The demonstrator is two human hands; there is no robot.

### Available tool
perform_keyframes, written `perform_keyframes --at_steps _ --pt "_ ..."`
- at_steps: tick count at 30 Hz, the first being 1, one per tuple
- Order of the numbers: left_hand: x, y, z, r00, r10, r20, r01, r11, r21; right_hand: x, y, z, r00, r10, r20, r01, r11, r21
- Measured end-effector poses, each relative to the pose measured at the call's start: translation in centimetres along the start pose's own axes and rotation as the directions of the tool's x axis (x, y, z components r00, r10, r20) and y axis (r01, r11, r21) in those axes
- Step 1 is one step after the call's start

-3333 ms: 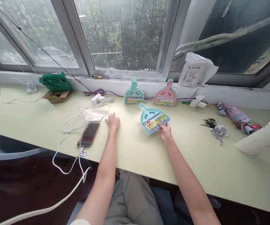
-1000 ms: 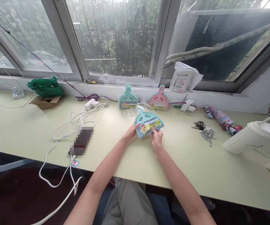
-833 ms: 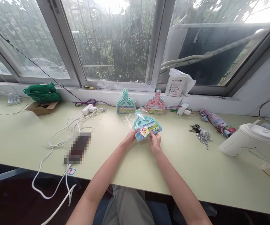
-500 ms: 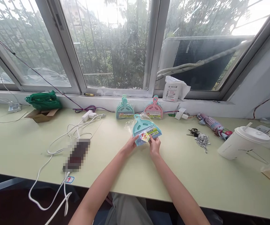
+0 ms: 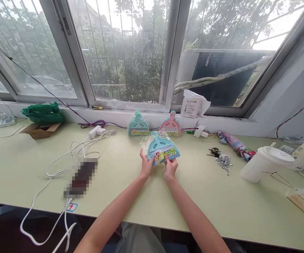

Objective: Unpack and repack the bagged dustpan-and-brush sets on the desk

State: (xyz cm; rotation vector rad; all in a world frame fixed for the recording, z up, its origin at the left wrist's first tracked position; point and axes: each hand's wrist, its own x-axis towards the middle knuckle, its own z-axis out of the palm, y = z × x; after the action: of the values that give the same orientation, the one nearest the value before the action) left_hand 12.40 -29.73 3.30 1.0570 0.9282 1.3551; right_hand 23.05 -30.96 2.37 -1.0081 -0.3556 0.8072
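Note:
A turquoise mini dustpan and brush set [image 5: 160,143] in clear plastic wrap, with a printed label across its bristles, is held tilted above the table, handle pointing away from me. At its lower left edge, my left hand [image 5: 147,164] grips it, thumb in front and some fingers behind the wrap. My right hand [image 5: 170,167] pinches the lower edge, thumb over the label. Loose wrap sticks out around the handle and left side. Behind it, a stack of turquoise dustpan sets [image 5: 138,123] and a pink dustpan set [image 5: 171,123] lean upright against the wall below the window.
On the left lie a blurred-out phone [image 5: 81,177], white cables [image 5: 52,158] and a cardboard box [image 5: 41,130] under a green bag [image 5: 43,112]. To the right are keys [image 5: 222,161], a folded umbrella [image 5: 235,143] and a lidded white cup [image 5: 265,163]. The table's front edge [image 5: 141,225] runs below my forearms.
My left hand has shifted its grip, with fingers now raised along the set's left side. The label lies flatter across the set. The whole view has tilted slightly.

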Motion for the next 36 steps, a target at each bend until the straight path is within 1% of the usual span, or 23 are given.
perform_keyframes --at_steps 3,5,6,9,11,13,16,19,21,23,25,28,32,36 --pt "0.2 -0.3 0.0 0.998 0.062 -0.03 -0.061 0.997 0.055 -0.1 -0.1 0.0 1.0 0.006 -0.001 -0.006 1.0 0.019" --pt "0.2 -0.3 0.1 0.997 0.067 -0.033 -0.065 0.997 0.05 0.0 -0.1 0.0 1.0 0.005 -0.001 -0.005 1.0 0.023" --pt "0.1 -0.1 0.2 0.998 0.057 -0.013 -0.057 0.998 0.022 0.0 -0.1 0.0 1.0 0.001 -0.004 -0.001 1.0 0.024" --pt "-0.2 0.6 0.4 0.995 0.007 0.097 -0.002 0.998 -0.061 0.1 0.0 0.0 1.0 -0.011 -0.021 0.012 0.999 0.033" --pt "-0.5 1.1 0.5 0.99 -0.034 0.138 0.041 0.998 -0.052 0.2 0.1 0.0 1.0 -0.018 -0.017 0.019 0.999 0.039" --pt "-0.5 1.4 0.5 0.988 -0.064 0.142 0.068 0.997 -0.027 0.2 0.1 0.0 1.0 -0.029 -0.006 0.029 0.999 0.037" --pt "-0.4 1.3 0.3 0.992 -0.052 0.111 0.051 0.999 0.008 0.1 0.2 0.1 0.999 -0.046 0.012 0.045 0.999 0.027" --pt "-0.1 0.7 0.1 0.999 0.033 0.004 -0.033 0.998 0.057 -0.2 0.3 0.3 0.998 -0.04 0.043 0.04 0.999 0.013" --pt "-0.1 0.3 0.0 0.992 0.099 -0.073 -0.094 0.993 0.068 -0.5 0.4 0.5 0.998 -0.021 0.057 0.02 1.0 0.014" --pt "0.0 0.0 0.0 0.984 0.141 -0.112 -0.136 0.989 0.051 -0.8 0.4 0.5 0.998 0.006 0.067 -0.008 1.0 0.03" --pt "0.1 -0.3 0.0 0.981 0.148 -0.128 -0.145 0.989 0.033 -0.9 0.3 0.5 0.997 0.027 0.076 -0.031 0.998 0.047" --pt "0.2 -0.3 0.0 0.982 0.142 -0.122 -0.137 0.99 0.043 -0.7 0.2 0.4 0.996 0.034 0.085 -0.039 0.997 0.064" --pt "0.3 -0.1 -0.2 0.979 0.146 -0.14 -0.129 0.985 0.118 -0.5 0.0 0.4 0.991 0.054 0.126 -0.065 0.994 0.083" --pt "0.4 0.0 -0.4 0.968 0.181 -0.176 -0.145 0.969 0.199 -0.5 -0.1 0.5 0.983 0.099 0.155 -0.113 0.99 0.084"
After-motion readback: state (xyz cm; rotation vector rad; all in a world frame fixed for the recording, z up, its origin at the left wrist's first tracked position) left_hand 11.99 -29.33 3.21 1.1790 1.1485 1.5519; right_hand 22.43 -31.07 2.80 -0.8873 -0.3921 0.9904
